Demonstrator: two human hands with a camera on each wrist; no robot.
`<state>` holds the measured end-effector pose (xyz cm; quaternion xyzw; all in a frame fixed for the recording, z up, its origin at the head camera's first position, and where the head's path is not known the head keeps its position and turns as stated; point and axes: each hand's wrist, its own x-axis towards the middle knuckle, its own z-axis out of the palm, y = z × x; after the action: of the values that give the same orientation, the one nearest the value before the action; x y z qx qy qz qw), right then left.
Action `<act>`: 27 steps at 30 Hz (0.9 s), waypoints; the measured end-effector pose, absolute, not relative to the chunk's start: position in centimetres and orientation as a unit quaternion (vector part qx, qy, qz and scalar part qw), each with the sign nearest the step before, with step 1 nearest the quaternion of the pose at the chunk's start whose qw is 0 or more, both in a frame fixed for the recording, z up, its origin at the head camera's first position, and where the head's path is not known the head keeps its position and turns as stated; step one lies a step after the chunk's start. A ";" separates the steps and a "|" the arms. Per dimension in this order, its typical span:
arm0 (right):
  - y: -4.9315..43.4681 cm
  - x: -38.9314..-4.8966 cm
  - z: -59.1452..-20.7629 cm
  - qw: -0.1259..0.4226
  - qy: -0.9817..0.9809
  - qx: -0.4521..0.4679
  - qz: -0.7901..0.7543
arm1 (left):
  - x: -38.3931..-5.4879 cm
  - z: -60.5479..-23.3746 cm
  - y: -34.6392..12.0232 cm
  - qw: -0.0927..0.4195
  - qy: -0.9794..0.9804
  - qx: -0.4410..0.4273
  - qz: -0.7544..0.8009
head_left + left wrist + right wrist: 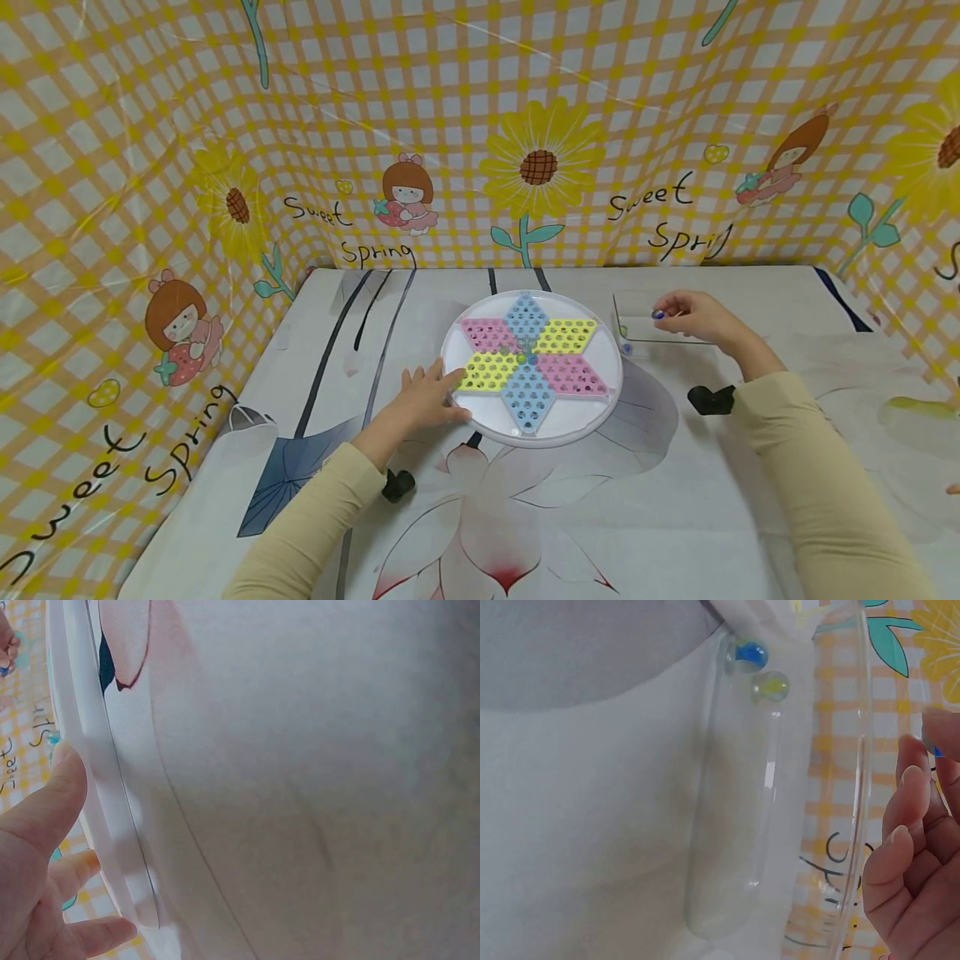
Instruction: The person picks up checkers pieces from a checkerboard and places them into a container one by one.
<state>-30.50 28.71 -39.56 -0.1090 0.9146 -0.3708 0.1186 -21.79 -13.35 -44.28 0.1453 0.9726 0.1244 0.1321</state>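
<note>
A round white Chinese checkers board with a star of pink, yellow and blue points lies on the table. Several marbles, among them a green one and a blue one, sit around its centre. My left hand rests at the board's left rim, fingers spread, thumb on the near-left edge. To the right of the board, my right hand pinches a blue marble between thumb and fingertips above a clear tray. A blue marble and a yellow-green marble lie together at one end of the tray.
The table is covered with a white flower-printed cloth. Behind and to the left hangs a yellow checked curtain with sunflowers. Black wrist mounts show below the hands.
</note>
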 end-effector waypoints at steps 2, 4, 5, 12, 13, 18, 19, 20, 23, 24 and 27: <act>28.8 -30.4 -39.7 0.120 0.915 -0.105 -0.371 | -21.8 -44.3 -13.3 0.132 0.973 0.146 0.124; 28.9 -30.4 -39.8 0.120 0.915 -0.101 -0.371 | -21.8 -44.3 -13.3 0.132 0.973 0.146 0.123; 29.0 -30.4 -39.8 0.121 0.915 -0.100 -0.372 | -21.8 -44.3 -13.3 0.132 0.973 0.147 0.123; 29.3 -30.3 -40.1 0.119 0.912 -0.100 -0.380 | -21.8 -44.3 -13.4 0.137 0.972 0.143 0.128; 29.3 -30.3 -40.1 0.119 0.912 -0.100 -0.380 | -21.8 -44.3 -13.4 0.138 0.972 0.142 0.128; 29.3 -30.3 -40.1 0.122 0.913 -0.095 -0.376 | -21.8 -44.2 -13.3 0.140 0.972 0.139 0.127; 29.2 -30.3 -40.0 0.124 0.914 -0.093 -0.375 | -21.8 -44.2 -13.3 0.138 0.972 0.140 0.127; 29.2 -30.3 -40.0 0.126 0.915 -0.091 -0.374 | -21.8 -44.2 -13.3 0.139 0.972 0.140 0.127; 29.1 -30.2 -39.8 0.130 0.916 -0.085 -0.369 | -21.8 -44.2 -13.3 0.139 0.972 0.141 0.127; 29.0 -30.2 -39.8 0.130 0.916 -0.085 -0.369 | -21.8 -44.2 -13.3 0.138 0.972 0.142 0.127; 28.8 -30.2 -39.6 0.128 0.916 -0.088 -0.369 | -21.9 -44.3 -13.3 0.139 0.972 0.144 0.125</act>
<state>-30.20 28.79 -39.55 -0.0878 0.9163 -0.3692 0.1276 -21.88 -13.34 -44.27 0.1436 0.9718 0.1254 0.1386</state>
